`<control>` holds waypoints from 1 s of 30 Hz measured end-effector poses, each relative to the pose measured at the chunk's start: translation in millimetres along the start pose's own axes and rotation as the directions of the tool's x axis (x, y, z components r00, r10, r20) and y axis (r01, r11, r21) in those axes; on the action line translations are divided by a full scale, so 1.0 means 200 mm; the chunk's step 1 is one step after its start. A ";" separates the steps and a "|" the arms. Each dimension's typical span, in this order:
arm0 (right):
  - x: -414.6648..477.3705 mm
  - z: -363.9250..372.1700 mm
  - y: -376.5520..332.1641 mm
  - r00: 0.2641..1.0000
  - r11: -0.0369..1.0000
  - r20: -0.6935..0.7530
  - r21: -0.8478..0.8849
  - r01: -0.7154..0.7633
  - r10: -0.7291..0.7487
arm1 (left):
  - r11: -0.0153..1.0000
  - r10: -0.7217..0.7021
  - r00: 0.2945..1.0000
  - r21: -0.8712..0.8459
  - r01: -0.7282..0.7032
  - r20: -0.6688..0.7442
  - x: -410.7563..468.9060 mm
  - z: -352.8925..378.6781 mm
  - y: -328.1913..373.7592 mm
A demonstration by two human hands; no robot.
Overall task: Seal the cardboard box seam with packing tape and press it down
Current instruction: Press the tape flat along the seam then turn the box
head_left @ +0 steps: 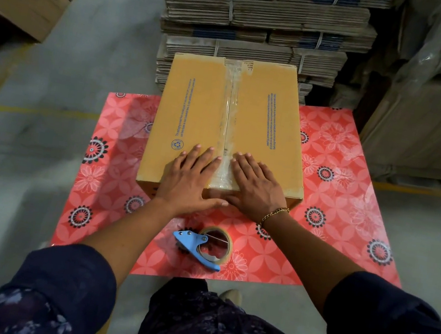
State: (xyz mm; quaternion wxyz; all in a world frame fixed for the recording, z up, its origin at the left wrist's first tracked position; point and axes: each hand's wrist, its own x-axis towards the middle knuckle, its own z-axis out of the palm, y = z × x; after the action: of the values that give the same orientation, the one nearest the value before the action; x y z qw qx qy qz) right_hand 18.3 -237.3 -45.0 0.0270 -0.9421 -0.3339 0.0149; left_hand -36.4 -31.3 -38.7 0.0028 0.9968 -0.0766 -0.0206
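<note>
Stacked bundles of flattened brown cardboard fill the background, and in front of them sits a low worktop covered in a red floral-patterned sheet, with grey concrete floor all around.

Both hands are down flat on the box. The left hand lies palm down with fingers spread, just left of the seam at the near edge, thumb hooked over the front face. The right hand mirrors it just right of the seam, a gold chain bracelet at its wrist. Neither grip is closed around anything: both are open, pressing flat on the cardboard, and the two thumbs nearly meet on the front face.

Between the hands runs the strip of clear packing tape, glossy and a little wrinkled, laid along the centre seam. Its long axis goes straight away from the person, from the near edge to the far edge, and it folds over the near edge onto the front face.

The tan rectangular cardboard box stands closed on the far half of the worktop, flaps shut, lines of blue print running parallel to the seam on each flap.

Nearer the person, well apart from the box, a roll of clear tape in a blue handheld dispenser lies on the red sheet. Dark floral sleeves frame the bottom.
</note>
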 end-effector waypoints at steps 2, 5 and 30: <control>0.01 0.01 0.00 1.000 1.000 -0.004 -0.004 0.001 -0.001 | 1.000 0.002 0.999 0.019 -0.001 -0.032 0.00 0.01 0.00; 0.01 0.03 -0.01 1.000 1.000 -0.014 -0.001 0.007 -0.007 | 0.998 0.013 0.999 0.063 -0.010 -0.048 0.01 0.04 -0.01; -0.18 -0.07 0.27 0.873 0.836 0.089 0.256 -0.485 0.479 | 0.886 -0.410 0.912 -0.245 0.394 -0.017 -0.13 0.04 -0.26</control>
State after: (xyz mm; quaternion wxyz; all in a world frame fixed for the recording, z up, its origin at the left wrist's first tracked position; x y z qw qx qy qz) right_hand 24.6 -302.2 -34.4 0.1472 -0.9828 -0.0811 0.0769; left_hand -54.4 23.6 -46.2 0.1196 0.9836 0.1349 0.0043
